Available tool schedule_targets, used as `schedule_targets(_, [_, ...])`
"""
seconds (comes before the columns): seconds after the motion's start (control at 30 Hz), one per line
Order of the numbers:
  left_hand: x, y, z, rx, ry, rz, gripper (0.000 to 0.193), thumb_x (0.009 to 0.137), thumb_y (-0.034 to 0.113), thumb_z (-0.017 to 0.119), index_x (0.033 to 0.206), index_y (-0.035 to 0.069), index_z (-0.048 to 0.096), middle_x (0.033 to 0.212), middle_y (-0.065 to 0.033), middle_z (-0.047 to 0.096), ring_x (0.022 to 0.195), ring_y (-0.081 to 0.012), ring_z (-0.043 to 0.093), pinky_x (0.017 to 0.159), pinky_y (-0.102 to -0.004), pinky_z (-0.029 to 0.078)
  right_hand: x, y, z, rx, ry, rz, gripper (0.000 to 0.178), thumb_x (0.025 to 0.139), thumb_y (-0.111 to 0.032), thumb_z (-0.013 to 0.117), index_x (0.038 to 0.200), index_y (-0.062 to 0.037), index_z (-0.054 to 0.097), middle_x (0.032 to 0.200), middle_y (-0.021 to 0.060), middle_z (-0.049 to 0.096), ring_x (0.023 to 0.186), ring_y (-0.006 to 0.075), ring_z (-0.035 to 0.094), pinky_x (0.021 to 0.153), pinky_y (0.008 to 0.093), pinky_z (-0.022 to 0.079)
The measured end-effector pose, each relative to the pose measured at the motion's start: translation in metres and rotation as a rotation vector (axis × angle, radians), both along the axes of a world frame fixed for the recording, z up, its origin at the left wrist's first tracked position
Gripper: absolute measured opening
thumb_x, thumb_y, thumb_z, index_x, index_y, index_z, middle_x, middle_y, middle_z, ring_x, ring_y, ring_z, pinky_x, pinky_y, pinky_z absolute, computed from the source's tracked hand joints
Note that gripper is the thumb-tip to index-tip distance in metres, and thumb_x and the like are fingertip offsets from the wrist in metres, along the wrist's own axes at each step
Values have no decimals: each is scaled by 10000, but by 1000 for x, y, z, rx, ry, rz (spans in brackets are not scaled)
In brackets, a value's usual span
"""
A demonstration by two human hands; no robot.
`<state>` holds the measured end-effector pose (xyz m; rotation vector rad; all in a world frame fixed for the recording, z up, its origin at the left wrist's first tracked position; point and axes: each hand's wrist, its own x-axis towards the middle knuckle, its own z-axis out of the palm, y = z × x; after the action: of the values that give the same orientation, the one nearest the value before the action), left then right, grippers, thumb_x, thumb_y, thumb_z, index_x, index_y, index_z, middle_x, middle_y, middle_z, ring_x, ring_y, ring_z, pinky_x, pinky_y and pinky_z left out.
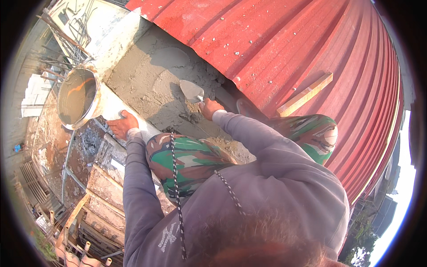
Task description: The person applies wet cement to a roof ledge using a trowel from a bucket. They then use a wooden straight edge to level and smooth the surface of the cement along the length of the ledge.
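While the right hand [210, 109] is curled round the trowel [191, 91] — toward eleven o'clock from it, over mortar [162, 84] — the left hand [122, 125] rests spread on the ledge [114, 104], gripping nothing. Smoothing seems the step; the next stroke likely needs a level trowel.

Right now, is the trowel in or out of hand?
In: the right hand is closed around the handle end of the trowel, blade exposed.

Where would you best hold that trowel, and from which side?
The trowel is probably best held by its handle, from the person's side, where the right hand grips it: the broad blade points away, over the mortar.
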<state>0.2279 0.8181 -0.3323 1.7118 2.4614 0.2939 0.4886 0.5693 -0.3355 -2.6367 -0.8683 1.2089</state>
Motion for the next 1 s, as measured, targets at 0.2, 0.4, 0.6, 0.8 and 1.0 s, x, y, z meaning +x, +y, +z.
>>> schedule_targets(0.2, [-9, -1, -3, 11, -3, -26, 993, 960, 573, 532, 1635, -105, 266, 1526, -298, 516, 1386, -428, 544, 1148, -549, 405, -14, -16, 15, 113, -109, 77, 517, 1069, -442, 528, 1361, -17, 567, 1315, 295, 690, 1200, 473, 694, 1040, 545, 537])
schedule_targets(0.4, [-7, 10, -9, 68, 14, -26, 993, 944, 574, 548, 1624, -103, 293, 1485, -287, 552, 1347, -420, 571, 1129, -539, 414, -21, -24, 7, 193, -182, 155, 434, 1035, -368, 579, 1330, -50, 547, 1269, 285, 692, 1145, 465, 712, 979, 567, 559])
schedule_targets(0.6, [-16, -3, -14, 36, 35, -13, 994, 952, 587, 545, 1625, -96, 287, 1479, -287, 554, 1344, -419, 573, 1123, -548, 416, 11, -28, 58, 497, -161, -246, 448, 1033, -397, 617, 1272, -21, 572, 1169, 324, 719, 1118, 480, 713, 942, 543, 548])
schedule_targets(0.8, [-15, 2, -5, 22, 36, -2, 999, 959, 597, 544, 1628, -91, 268, 1497, -295, 533, 1391, -422, 539, 1148, -554, 396, 151, -49, 44, 841, -493, -904, 376, 1069, -352, 572, 1223, -12, 620, 1057, 286, 727, 1000, 471, 708, 893, 520, 536])
schedule_targets(1.0, [-7, 0, -4, -25, 14, -1, 1002, 959, 598, 524, 1634, -90, 251, 1498, -299, 531, 1404, -428, 528, 1165, -544, 385, 238, -85, 24, 764, -681, -1093, 388, 1073, -362, 568, 1203, -5, 641, 1094, 287, 726, 1058, 473, 697, 940, 527, 520])
